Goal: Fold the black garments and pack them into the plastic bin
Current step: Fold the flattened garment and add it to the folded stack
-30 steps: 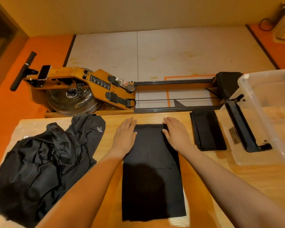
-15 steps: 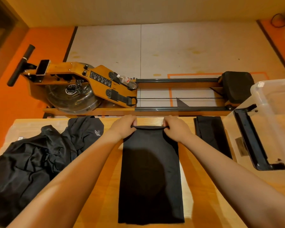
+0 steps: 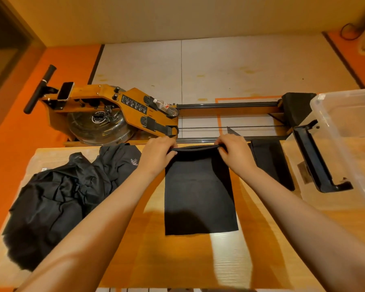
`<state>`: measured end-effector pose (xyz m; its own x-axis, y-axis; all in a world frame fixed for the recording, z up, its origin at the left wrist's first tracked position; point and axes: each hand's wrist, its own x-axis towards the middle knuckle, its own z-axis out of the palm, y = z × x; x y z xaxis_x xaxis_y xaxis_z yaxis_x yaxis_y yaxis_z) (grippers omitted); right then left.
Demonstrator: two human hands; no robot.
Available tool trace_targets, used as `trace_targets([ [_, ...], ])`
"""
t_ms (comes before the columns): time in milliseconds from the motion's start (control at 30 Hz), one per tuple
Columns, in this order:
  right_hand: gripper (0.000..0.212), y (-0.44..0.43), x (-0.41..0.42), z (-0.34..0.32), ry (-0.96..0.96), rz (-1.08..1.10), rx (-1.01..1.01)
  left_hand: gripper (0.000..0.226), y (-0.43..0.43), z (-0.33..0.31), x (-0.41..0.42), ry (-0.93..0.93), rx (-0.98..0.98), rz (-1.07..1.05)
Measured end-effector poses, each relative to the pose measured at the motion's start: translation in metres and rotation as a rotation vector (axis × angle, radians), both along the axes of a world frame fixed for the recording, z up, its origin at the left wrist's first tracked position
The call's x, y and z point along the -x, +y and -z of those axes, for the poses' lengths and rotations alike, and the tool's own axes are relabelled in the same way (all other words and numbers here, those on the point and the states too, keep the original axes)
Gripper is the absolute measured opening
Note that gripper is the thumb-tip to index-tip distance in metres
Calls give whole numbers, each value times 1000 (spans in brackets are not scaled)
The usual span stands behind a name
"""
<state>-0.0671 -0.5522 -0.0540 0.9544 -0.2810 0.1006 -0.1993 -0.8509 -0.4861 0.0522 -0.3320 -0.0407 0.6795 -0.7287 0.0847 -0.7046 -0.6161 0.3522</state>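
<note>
Our left hand [image 3: 156, 158] and right hand [image 3: 235, 153] pinch the garment [image 3: 198, 194]; pulling its far corners unevenly could skew our fold

1. Looks like a home gym or exercise room.
2. Orange wooden rowing machine with clear water tank [image 3: 122, 110] stands beyond the light wooden tabletop's [image 3: 177, 260] far edge.
3. Pale grey floor mats [image 3: 240, 66], orange flooring [image 3: 19, 144].

Flat black garment [image 3: 198, 197] centre, crumpled black pile [image 3: 57, 203] left, clear bin [image 3: 350, 123] right.
</note>
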Motion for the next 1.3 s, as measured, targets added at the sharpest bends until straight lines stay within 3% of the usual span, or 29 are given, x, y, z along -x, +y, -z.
trace_targets([
  [200,14,31,67,-6,-63,-13,34,10,44,8,65,32,58,-12],
  [500,23,73,142,37,4,-4,73,19,86,50,151,36,47,-35],
  [967,26,96,174,58,66,116,67,29,96,78,178,-106,16,28],
  [1300,28,97,186,75,100,104,80,9,99,97,192,-237,37,72],
])
